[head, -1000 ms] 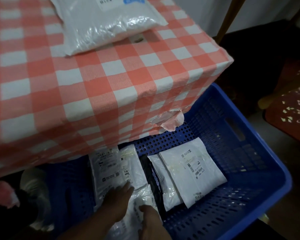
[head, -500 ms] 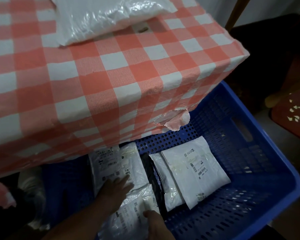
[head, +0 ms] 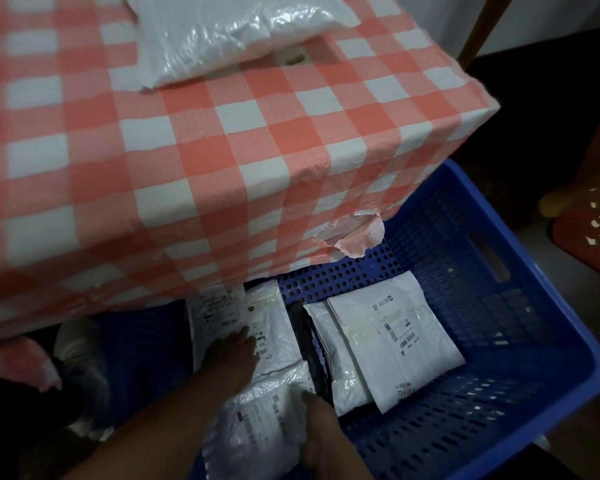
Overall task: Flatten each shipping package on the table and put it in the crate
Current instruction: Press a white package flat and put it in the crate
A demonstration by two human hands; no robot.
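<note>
Your right hand (head: 321, 434): nearest you, at the crate's near side, laid against the right edge of a crinkled clear package. The dim light hides whether the fingers curl under it, so I cannot tell if it grips or only presses.
Crinkled clear package (head: 260, 420): in the crate's near left part, puffy, overlapping the package beyond it.
Your left hand (head: 234, 358): just beyond, fingers straight and flat on a labelled white package (head: 271, 323) at the crate's left.
Crate (head: 565, 344): blue and perforated, its far part tucked under the bench.
Other contents: a large white mailer (head: 395, 341) in the crate's middle overlaps a smaller mailer (head: 336, 368); a black item (head: 303, 337) lies left of them.
Risk one: the crinkled package looks full of air and rests on an overlap, so once released it may spring up or slide.
Risk two: the bench overhangs the crate, so hands raised straight up could snag the torn cloth flap (head: 350, 233).
Bench (head: 222, 150): above and beyond the crate, under a red-and-white checked cloth.
Package on bench (head: 229, 29): well beyond the crate, plump, not yet flattened.
Around: a pale shoe (head: 80, 355) left of the crate; a red perforated thing (head: 596, 233) to its right.
</note>
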